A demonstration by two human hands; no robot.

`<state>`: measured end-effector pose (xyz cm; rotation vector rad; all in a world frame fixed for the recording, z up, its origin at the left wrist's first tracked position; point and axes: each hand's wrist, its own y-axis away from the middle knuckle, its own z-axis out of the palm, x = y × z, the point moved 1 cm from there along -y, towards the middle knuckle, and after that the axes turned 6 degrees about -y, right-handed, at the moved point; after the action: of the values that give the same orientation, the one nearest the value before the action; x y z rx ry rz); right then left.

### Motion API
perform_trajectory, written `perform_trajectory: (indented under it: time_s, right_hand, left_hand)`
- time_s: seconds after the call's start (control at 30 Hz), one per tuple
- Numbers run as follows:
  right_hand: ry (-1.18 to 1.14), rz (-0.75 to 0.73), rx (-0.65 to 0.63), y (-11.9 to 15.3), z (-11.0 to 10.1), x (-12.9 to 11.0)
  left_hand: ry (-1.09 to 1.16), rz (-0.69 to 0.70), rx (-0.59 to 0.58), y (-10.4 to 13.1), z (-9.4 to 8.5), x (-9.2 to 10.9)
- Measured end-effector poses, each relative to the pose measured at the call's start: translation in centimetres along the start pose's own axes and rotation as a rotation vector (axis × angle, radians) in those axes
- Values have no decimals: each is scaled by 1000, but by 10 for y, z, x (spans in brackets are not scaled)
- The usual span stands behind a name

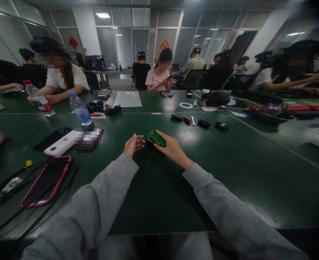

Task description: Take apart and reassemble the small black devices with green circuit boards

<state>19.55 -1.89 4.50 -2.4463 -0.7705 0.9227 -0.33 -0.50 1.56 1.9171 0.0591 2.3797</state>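
A small green circuit board [156,138], with a dark part under it, is gripped along its right side by my right hand [172,147]. It is held just above the dark green table [159,195], tilted toward me. My left hand [134,144] is just left of the board with its fingers apart and nothing in them. A narrow gap shows between its fingertips and the board. Beyond my right hand lie an orange-handled screwdriver [187,119], a small wrench [193,121] and black rounded pieces [204,123].
To my left lie a pink-cased phone [47,181] with black cables over it, a white power bank [61,143] and a blue-capped water bottle [80,109]. Farther back are a white sheet [128,99] and a tape roll [186,105]. Several people sit around the tables.
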Motion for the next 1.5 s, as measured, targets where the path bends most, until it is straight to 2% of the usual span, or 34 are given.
perform_trajectory:
  time_s: [0.17,0.33,0.5,0.7,0.83,0.93,1.07,1.17,1.27,1.33,1.4,1.5]
  right_hand:
    - [48,-127,75,3,1,-18]
    - [100,-230,94,5,-1,-37]
    - [156,-224,143,6,-6,-42]
    - [65,-216,56,10,4,-46]
    - [-34,-53,239,5,0,-33]
    - [-109,76,312,0,-4,-20]
    - [-116,59,165,-2,-3,-12]
    - [-101,-9,53,0,-1,-11]
    - [-70,-22,31,4,-6,-6]
    - [-26,4,29,10,-16,6]
    - [38,45,49,20,-35,29]
    - [177,163,140,46,-84,88]
  left_hand:
    - [11,-4,-6,-1,1,-1]
    - [44,-11,-84,5,11,-1]
    - [68,-34,-170,13,22,-2]
    - [93,-62,-186,20,28,-7]
    - [29,-12,-193,19,24,1]
    - [-15,-4,-70,13,15,6]
    - [-20,8,40,4,4,7]
    - [-18,20,50,2,0,7]
    - [-20,16,43,2,-1,6]
    - [-19,12,34,1,-2,5]
    - [-20,17,23,1,-3,4]
    - [-30,29,10,-1,-5,2]
